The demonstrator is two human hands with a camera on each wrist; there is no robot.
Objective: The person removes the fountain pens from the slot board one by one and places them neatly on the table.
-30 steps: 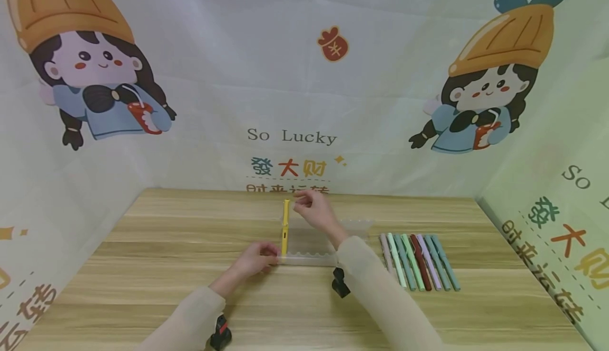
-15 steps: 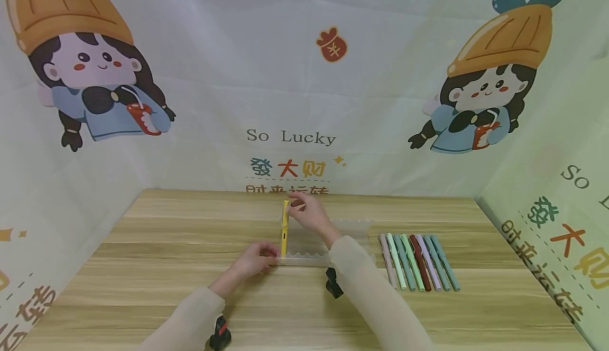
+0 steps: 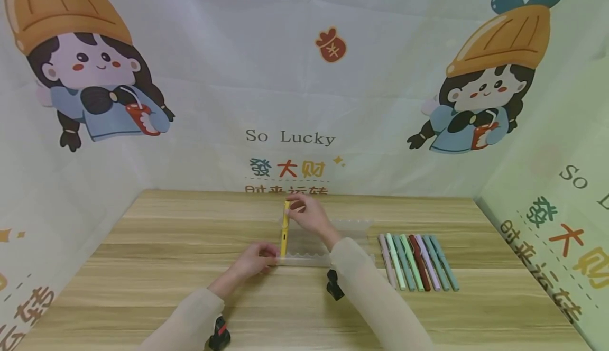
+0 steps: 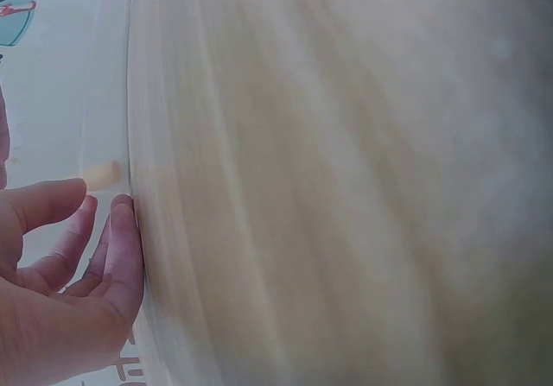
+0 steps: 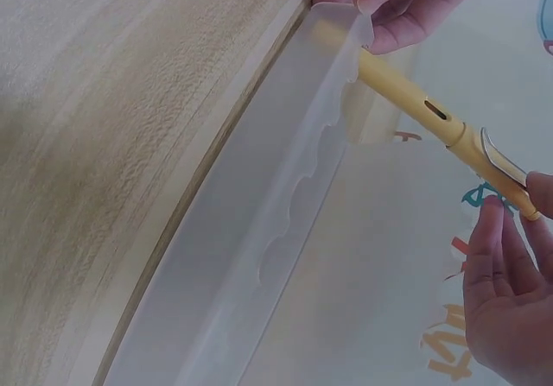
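A yellow fountain pen (image 5: pixel 415 101) with a metal clip stands in the leftmost notch of a clear pen rack (image 3: pixel 309 260). Its capped end points away from the body. My right hand (image 3: pixel 309 214) pinches that end between thumb and fingers, as the right wrist view shows. At the rack's left end, my left hand (image 3: pixel 259 257) holds the corner, thumb on its edge and fingertips low by the tabletop. In the left wrist view, the blurred yellow pen end (image 4: pixel 105 175) shows through the clear plastic near the left thumb.
Right of the rack, several capped pens (image 3: pixel 420 262) in grey, green, teal, dark red and lilac lie side by side on the wood-grain table (image 3: pixel 142 266). Printed cloth (image 3: pixel 214 76) hangs behind the table and along both sides.
My right hand has moved a little left, from just beside the yellow fountain pen's top, and now pinches it. My left hand stays at the rack's left end.
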